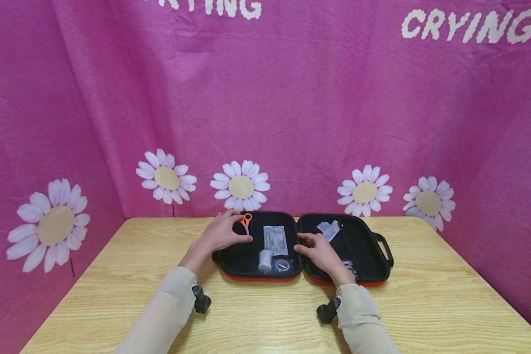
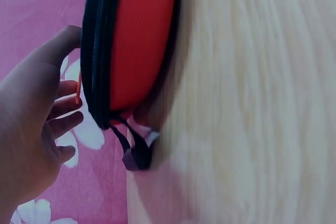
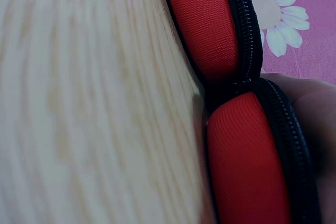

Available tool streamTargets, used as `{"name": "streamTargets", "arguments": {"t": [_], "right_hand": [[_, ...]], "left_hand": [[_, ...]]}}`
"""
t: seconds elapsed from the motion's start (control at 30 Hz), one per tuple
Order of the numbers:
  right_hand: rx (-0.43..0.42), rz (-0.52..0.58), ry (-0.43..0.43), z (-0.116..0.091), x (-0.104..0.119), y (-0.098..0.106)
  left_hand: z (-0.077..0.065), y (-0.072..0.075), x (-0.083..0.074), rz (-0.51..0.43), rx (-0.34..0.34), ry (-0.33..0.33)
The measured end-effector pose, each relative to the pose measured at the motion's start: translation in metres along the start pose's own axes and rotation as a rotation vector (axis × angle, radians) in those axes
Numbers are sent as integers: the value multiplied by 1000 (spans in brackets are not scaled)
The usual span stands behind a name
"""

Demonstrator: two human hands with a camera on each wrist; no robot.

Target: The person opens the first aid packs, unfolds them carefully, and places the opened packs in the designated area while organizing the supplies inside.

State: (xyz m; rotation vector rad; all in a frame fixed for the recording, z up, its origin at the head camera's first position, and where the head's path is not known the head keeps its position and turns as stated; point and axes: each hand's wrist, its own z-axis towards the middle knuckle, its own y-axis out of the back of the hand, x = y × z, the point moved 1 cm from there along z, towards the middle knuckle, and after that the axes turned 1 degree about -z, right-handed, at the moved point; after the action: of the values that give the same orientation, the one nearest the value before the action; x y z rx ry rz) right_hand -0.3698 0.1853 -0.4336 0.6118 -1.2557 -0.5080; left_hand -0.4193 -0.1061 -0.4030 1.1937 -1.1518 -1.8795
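Observation:
A black-lined case with a red outside [image 1: 260,279] lies unfolded on the table. Orange-handled scissors [image 1: 246,220] are in its left half, handles toward the back. My left hand [image 1: 221,232] reaches over that half's outer rim, fingertips right at the scissors' handles, thumb spread near the blades. In the left wrist view, an orange handle edge [image 2: 79,88] shows beside the fingers above the rim. Over the case's middle fold is my right hand [image 1: 320,253], thumb and forefinger apart; its other fingers are mostly hidden. Left of it lie a flat clear packet [image 1: 276,240] and a white roll [image 1: 265,261].
A bagged ring-shaped roll [image 1: 282,266] sits at the left half's front corner. White packets [image 1: 329,229] and a small clear packet [image 1: 349,267] lie in the right half. A carry handle [image 1: 384,249] sticks out rightward. Pink cloth [image 1: 283,108] hangs behind the wooden table [image 1: 256,314].

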Motion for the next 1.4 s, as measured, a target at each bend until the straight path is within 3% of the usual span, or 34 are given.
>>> {"name": "streamTargets", "arguments": {"t": [0.17, 0.47, 0.77, 1.07, 1.23, 1.4], "right_hand": [[-1, -6, -7, -1, 0, 2], [-6, -17, 8, -1, -1, 2], [-15, -19, 23, 0, -2, 1], [-10, -22, 5, -1, -1, 0], [-6, -22, 9, 1, -2, 0], [-8, -18, 10, 0, -1, 0]], "left_hand": [[-2, 4, 4, 95, 26, -11], [-5, 0, 7, 127, 83, -45], [-7, -8, 2, 233, 132, -37], [-6, -13, -2, 171, 187, -20], [-6, -14, -3, 91, 196, -17], [-5, -17, -5, 58, 223, -37]]}}
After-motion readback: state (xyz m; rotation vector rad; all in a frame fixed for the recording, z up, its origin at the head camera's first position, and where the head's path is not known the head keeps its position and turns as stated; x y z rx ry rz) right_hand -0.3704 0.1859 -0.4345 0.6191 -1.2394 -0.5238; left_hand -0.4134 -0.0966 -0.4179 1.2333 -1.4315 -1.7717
